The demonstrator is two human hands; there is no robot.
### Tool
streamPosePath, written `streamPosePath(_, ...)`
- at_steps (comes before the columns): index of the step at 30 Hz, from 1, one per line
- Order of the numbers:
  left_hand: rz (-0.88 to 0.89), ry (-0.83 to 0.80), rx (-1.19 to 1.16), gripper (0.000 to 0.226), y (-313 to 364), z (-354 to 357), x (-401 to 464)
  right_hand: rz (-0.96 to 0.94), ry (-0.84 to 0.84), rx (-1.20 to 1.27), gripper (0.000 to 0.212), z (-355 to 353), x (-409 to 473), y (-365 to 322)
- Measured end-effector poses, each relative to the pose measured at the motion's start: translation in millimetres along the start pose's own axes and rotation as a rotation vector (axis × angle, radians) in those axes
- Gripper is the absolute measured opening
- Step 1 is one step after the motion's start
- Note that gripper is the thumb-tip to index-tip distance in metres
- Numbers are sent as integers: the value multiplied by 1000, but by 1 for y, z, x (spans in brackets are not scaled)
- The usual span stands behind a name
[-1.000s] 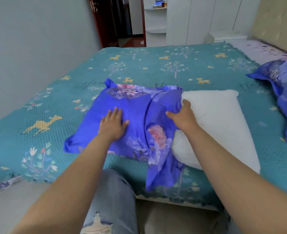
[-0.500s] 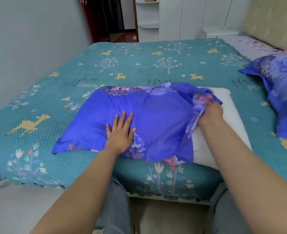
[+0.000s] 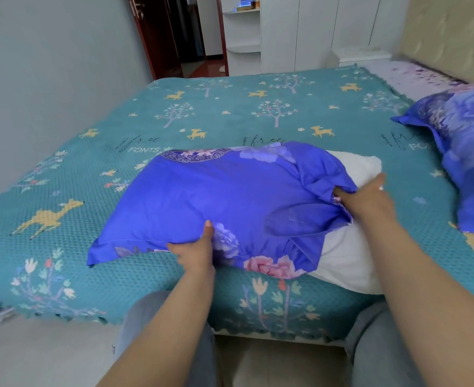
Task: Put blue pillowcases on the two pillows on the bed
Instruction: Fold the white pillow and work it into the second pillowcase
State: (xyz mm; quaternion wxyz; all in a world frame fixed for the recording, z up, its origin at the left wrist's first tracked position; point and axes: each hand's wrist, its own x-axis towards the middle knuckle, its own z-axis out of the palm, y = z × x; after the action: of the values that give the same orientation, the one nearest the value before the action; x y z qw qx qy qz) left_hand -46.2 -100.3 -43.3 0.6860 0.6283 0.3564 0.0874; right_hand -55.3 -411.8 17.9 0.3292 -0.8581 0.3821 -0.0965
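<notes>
The blue floral cotton pillowcase [image 3: 216, 196] at bed centre holds most of the white pillow [image 3: 350, 261], whose bare end protrudes at three o'clock. The left hand [image 3: 195, 252] pinches its near edge; the right hand [image 3: 367, 196] seemingly grips the bunched opening. A cased second pillow [image 3: 464, 152] lies at two o'clock.

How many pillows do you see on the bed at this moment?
2. One pillow lies at the near edge, its white end sticking out of the blue pillowcase. A second, already covered pillow lies at the right edge, partly out of frame.
</notes>
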Motion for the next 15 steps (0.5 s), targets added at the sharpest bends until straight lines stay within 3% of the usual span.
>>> streamPosePath(3, -105, -308, -268, 111, 7, 21, -11, -53, 35, 74, 75, 2, -1, 13)
streamPosePath(6, 70, -379, -200, 110, 38, 45, -13, -217, 212, 187, 46, 14, -13, 18)
streamPosePath(11, 401, -487, -190, 89, 96, 68, -23, -358, 462, 563, 41, 20, -50, 9)
streamPosePath(15, 438, -734, -242, 78, 137, 73, -9, -411, 453, 843, 25, 29, -105, -23)
